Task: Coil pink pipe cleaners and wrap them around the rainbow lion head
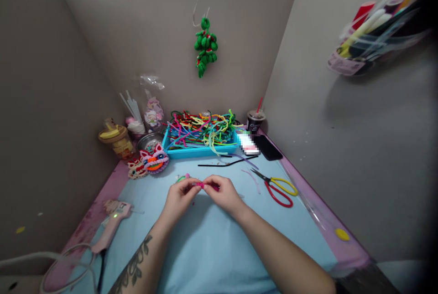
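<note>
My left hand (180,196) and my right hand (224,193) meet over the middle of the light blue mat (212,244). Between their fingertips they pinch a short pink pipe cleaner piece (202,185). A small green and pink bit (183,177) lies just beyond my left fingers. Red and yellow scissors (278,187) rest on the mat to the right of my right hand. Behind the hands a blue tray (200,150) holds a heap of coloured pipe cleaners (201,130).
A pink glue gun (111,223) with its cable lies at the left. Pipe cleaner lion heads (152,161), jars and a yellow cup (114,141) stand at the back left. A black phone (267,147), a drink cup (255,121) and a loose black pipe cleaner (226,163) sit behind. Grey partitions enclose the desk; a green figure (205,48) hangs on the back wall.
</note>
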{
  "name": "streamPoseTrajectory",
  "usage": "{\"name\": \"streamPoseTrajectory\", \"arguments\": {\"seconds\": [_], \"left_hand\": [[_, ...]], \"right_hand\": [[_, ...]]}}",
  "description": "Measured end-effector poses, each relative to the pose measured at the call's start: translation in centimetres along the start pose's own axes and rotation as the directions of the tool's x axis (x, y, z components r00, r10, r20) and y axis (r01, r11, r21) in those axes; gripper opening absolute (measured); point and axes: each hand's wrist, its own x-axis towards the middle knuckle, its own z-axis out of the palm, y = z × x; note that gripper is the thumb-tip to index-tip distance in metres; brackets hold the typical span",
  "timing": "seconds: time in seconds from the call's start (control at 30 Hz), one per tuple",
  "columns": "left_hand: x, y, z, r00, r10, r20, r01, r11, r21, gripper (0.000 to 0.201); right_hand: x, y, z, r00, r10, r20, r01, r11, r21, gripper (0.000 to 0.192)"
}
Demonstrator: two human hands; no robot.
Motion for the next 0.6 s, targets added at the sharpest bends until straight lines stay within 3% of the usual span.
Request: {"name": "streamPoseTrajectory", "arguments": {"seconds": [0.4, 0.5, 0.6], "left_hand": [[0.0, -0.1, 0.2, 1.000, -0.005, -0.011, 0.005, 1.000, 0.009, 0.019], [0.1, -0.2, -0.5, 1.000, -0.031, 0.004, 0.031, 0.998, -0.062, 0.021], [0.4, 0.0, -1.2, 0.997, -0.065, -0.043, 0.056, 0.978, -0.200, 0.026]], "right_hand": [[-0.2, 0.5, 0.3, 0.995, -0.086, -0.058, 0.075, 0.983, -0.169, 0.008], [-0.1, 0.2, -0.1, 0.991, -0.131, -0.033, 0.123, 0.977, -0.175, 0.010], [0.0, 0.2, -0.8, 0.979, -0.201, 0.024, 0.201, 0.954, -0.223, 0.028]]}}
